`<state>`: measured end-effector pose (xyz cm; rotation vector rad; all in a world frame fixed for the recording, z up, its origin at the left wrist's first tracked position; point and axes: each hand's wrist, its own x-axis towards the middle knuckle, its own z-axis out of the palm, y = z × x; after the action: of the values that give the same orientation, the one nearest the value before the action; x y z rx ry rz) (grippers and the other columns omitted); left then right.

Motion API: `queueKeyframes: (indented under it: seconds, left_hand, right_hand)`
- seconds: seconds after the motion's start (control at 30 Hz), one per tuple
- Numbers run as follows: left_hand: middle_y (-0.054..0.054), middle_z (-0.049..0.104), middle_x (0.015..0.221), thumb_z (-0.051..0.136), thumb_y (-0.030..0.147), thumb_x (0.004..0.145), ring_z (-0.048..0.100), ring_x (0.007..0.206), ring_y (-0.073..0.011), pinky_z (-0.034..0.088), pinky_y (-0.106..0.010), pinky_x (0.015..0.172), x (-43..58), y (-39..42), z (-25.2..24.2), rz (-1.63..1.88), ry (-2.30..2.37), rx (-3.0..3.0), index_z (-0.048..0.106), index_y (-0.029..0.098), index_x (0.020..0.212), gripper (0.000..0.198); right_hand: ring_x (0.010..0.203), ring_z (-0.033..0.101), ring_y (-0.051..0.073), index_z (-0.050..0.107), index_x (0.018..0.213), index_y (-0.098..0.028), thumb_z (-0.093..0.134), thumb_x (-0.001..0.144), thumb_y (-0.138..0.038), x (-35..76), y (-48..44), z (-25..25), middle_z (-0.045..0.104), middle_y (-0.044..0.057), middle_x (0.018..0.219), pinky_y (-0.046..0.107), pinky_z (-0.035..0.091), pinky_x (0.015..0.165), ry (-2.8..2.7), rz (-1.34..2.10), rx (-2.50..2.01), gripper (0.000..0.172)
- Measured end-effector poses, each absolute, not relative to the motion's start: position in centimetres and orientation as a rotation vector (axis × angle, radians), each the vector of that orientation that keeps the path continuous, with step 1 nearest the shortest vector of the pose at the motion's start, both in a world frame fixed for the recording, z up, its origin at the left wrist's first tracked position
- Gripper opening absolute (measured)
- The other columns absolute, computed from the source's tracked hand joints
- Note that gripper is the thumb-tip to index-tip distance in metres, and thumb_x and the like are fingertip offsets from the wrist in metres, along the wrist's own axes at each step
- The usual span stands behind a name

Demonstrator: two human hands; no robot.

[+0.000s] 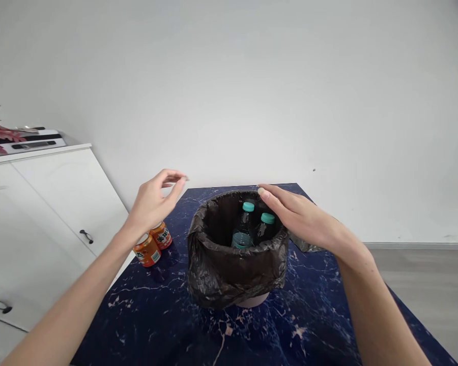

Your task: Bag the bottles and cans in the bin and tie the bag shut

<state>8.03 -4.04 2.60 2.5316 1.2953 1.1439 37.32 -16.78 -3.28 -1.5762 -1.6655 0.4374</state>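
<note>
A bin lined with a black plastic bag [232,274] stands upright on the table, its bag folded out over the rim. Two clear plastic bottles with teal caps are inside, one bottle [243,231] left of the other bottle [266,227]; their lower parts are hidden. My right hand [295,213] lies over the bin's right rim, fingers stretched out; whether it touches the bag I cannot tell. Raised left of the bin, my left hand [156,201] has its thumb apart from its curved fingers and nothing visible between them. Below it are two orange cans, a nearer can [148,251] and a farther can [163,236].
Dark blue marbled tabletop [168,325] surrounds the bin. Partly behind my right forearm lies a dark, crumpled plastic-looking thing [305,245]. A white cabinet [57,203] stands at the left, with a white-and-black box [38,142] on top. A pale wall [232,91] rises behind.
</note>
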Motion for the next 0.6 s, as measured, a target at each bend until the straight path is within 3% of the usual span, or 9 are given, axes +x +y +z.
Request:
queueKeyframes:
  seconds: [0.1, 0.3, 0.47, 0.6]
  left_hand:
    - [-0.010, 0.075, 0.139, 0.052, 0.062, 0.100, 0.068, 0.130, -0.0330, 0.059, -0.044, 0.100, 4.2, -2.1, 1.1, 1.032, 1.547, 2.474, 0.068, 0.024, 0.124, 0.048]
    - [-0.023, 0.062, 0.153, 0.049, 0.074, 0.089, 0.059, 0.140, -0.0437, 0.050, -0.052, 0.113, -2.6, 2.0, -3.8, 0.446, 1.915, 2.529, 0.056, 0.011, 0.148, 0.086]
    - [-0.030, 0.054, 0.159, 0.052, 0.079, 0.087, 0.060, 0.139, -0.0470, 0.054, -0.049, 0.101, -5.3, 4.3, -7.9, 0.231, 2.071, 2.409, 0.037, 0.007, 0.163, 0.106]
    - [-0.030, 0.064, 0.149, 0.054, 0.076, 0.088, 0.069, 0.126, -0.0449, 0.056, -0.044, 0.086, -5.4, 5.5, -9.3, 0.177, 2.083, 2.385, 0.033, 0.007, 0.165, 0.105]
  right_hand:
    - [0.157, 0.045, 0.038, 0.050, 0.164, -0.030, 0.027, 0.101, -0.088, 37.0, -16.7, -3.3, 0.051, 0.003, 0.169, 0.061, 0.040, 0.128, -1.668, 0.432, -1.613, 0.089]
    - [0.154, 0.049, 0.038, 0.052, 0.162, -0.032, 0.026, 0.101, -0.087, 36.3, -16.3, -3.8, 0.053, 0.002, 0.167, 0.062, 0.039, 0.129, -1.680, 0.380, -1.667, 0.086]
    - [0.155, 0.048, 0.038, 0.052, 0.161, -0.034, 0.026, 0.100, -0.088, 36.1, -16.1, -4.2, 0.052, 0.001, 0.168, 0.061, 0.038, 0.129, -1.671, 0.361, -1.697, 0.086]
    - [0.154, 0.049, 0.039, 0.054, 0.159, -0.035, 0.027, 0.100, -0.089, 36.0, -16.2, -4.3, 0.053, 0.001, 0.167, 0.063, 0.038, 0.129, -1.671, 0.352, -1.705, 0.085]
